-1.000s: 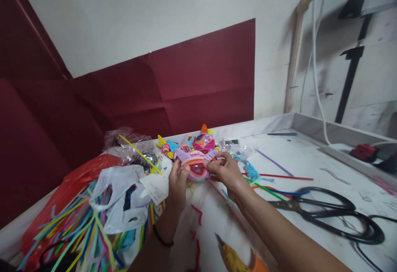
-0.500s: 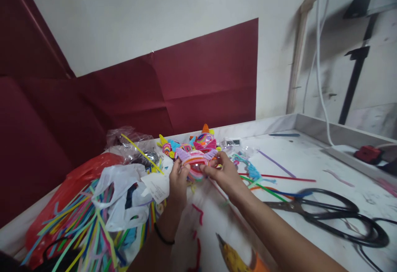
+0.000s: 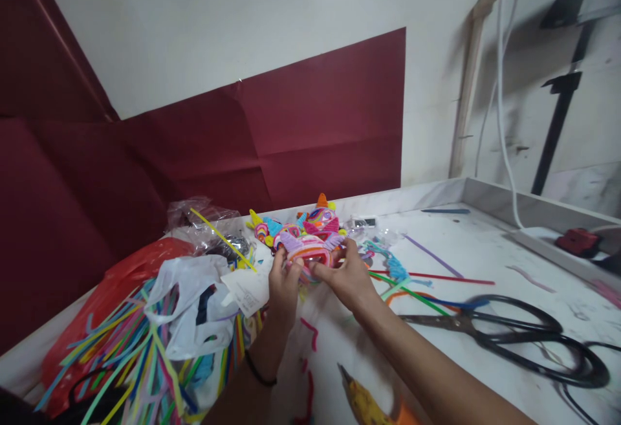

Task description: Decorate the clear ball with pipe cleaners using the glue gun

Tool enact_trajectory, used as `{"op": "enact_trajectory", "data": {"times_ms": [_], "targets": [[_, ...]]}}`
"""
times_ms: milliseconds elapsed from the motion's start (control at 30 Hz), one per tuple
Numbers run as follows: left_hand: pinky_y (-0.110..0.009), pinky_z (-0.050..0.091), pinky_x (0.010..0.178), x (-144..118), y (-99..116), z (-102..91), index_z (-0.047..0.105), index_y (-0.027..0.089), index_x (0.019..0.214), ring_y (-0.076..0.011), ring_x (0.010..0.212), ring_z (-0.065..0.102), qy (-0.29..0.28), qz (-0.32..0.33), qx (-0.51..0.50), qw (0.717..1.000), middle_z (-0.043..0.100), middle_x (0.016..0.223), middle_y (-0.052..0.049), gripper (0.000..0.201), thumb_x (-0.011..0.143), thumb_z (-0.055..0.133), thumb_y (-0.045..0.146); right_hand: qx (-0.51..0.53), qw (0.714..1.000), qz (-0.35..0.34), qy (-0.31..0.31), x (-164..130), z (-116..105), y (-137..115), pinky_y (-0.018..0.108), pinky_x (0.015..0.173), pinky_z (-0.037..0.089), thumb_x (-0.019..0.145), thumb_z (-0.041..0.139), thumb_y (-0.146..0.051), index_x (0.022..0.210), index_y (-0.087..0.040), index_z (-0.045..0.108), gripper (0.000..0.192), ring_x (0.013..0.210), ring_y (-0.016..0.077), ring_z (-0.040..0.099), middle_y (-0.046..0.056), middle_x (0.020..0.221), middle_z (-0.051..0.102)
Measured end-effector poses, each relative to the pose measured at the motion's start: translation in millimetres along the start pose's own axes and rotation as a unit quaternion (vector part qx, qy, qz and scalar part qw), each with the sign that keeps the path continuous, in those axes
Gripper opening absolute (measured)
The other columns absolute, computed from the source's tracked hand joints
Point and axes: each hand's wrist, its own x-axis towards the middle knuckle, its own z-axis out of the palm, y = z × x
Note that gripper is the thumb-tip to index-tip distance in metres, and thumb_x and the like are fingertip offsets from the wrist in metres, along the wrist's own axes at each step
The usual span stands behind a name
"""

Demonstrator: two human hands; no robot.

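Observation:
Between both hands is a pink and lilac pipe-cleaner figure (image 3: 310, 244) with fin-like lilac pieces at its top and a red-edged opening in front. My left hand (image 3: 285, 286) grips its left side, thumb on the lower front. On the right side my right hand (image 3: 347, 279) grips it too, with thumb and fingers closed around the edge. Right behind it lie more colourful pipe-cleaner figures (image 3: 323, 216) in pink, orange, yellow and blue. A light-blue pipe-cleaner piece (image 3: 395, 266) rests just right of my right hand.
Large black-handled scissors (image 3: 514, 331) lie at the right. A yellow and orange pointed tool (image 3: 363, 399) is at the front edge. Loose pipe cleaners (image 3: 145, 360), a white plastic bag (image 3: 189, 283) and a red bag (image 3: 145, 260) fill the left. A power strip (image 3: 543, 244) sits far right.
The pipe-cleaner figure has tilted and shifted slightly right in my hands. Both hands still grip it, with the left a little further right.

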Motion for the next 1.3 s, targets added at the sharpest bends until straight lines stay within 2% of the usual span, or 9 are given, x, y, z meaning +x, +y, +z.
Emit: {"op": "enact_trajectory", "data": {"times_ms": [167,467,600,733,833,1133,1300], "targets": [[-0.038,0.048,0.099,-1.7,1.4,0.8,0.06,0.014,0.123,-0.0284,0.115,0.063,-0.018,-0.012,-0.029,0.999,0.069,0.124,-0.012,0.051,0.079,0.065,0.039,0.002,1.0,-0.011,0.003,0.9,0.6,1.9,0.031,0.059,0.046,0.052,0.075,-0.041,0.099,-0.024,0.047,0.057,0.065,0.0197,0.059,-0.006,0.074,0.055],[-0.037,0.048,0.101,-5.8,5.6,2.0,0.06,0.016,0.129,-0.0274,0.119,0.063,-0.062,-0.026,-0.093,0.993,0.069,0.127,-0.01,0.056,0.078,0.066,0.037,0.014,1.0,-0.011,0.017,3.3,1.3,5.1,0.031,0.056,0.045,0.05,0.077,-0.04,0.098,-0.023,0.049,0.058,0.062,0.0196,0.057,-0.006,0.072,0.054],[-0.037,0.05,0.098,-5.9,1.8,2.2,0.056,0.015,0.134,-0.0291,0.117,0.063,-0.038,-0.048,-0.096,0.994,0.069,0.125,-0.012,0.065,0.073,0.07,0.035,0.018,1.0,-0.013,0.018,4.5,2.5,6.8,0.032,0.059,0.045,0.05,0.077,-0.041,0.098,-0.024,0.049,0.058,0.063,0.0195,0.058,-0.006,0.075,0.055],[-0.037,0.049,0.1,-7.0,5.0,1.9,0.055,0.011,0.133,-0.0299,0.119,0.062,-0.032,-0.038,-0.062,0.997,0.068,0.126,-0.013,0.068,0.072,0.071,0.035,0.004,1.0,-0.011,0.014,2.0,0.9,3.7,0.033,0.061,0.045,0.051,0.076,-0.044,0.099,-0.023,0.049,0.059,0.066,0.0202,0.057,-0.005,0.076,0.054],[-0.036,0.05,0.097,-8.4,10.2,1.9,0.058,0.012,0.129,-0.029,0.115,0.064,-0.028,-0.025,-0.045,0.998,0.071,0.121,-0.011,0.065,0.07,0.073,0.033,-0.003,1.0,-0.011,0.008,0.3,-0.4,1.6,0.033,0.061,0.044,0.052,0.074,-0.045,0.1,-0.023,0.048,0.059,0.065,0.0197,0.056,-0.004,0.077,0.053],[-0.034,0.053,0.092,-9.6,13.8,3.2,0.063,0.014,0.127,-0.0293,0.111,0.066,-0.017,-0.026,-0.062,0.998,0.073,0.115,-0.01,0.063,0.067,0.074,0.029,0.003,1.0,-0.003,0.007,2.3,1.7,7.7,0.031,0.059,0.045,0.052,0.076,-0.044,0.102,-0.022,0.049,0.062,0.065,0.0193,0.058,-0.004,0.078,0.055],[-0.032,0.054,0.087,-9.0,14.5,3.8,0.06,0.014,0.127,-0.025,0.102,0.068,-0.033,-0.053,-0.11,0.992,0.073,0.114,-0.009,0.062,0.069,0.073,0.032,0.026,0.999,-0.01,-0.016,2.0,-0.9,7.1,0.033,0.063,0.049,0.052,0.079,-0.044,0.113,-0.019,0.05,0.073,0.067,0.0202,0.06,-0.005,0.076,0.055]]}}
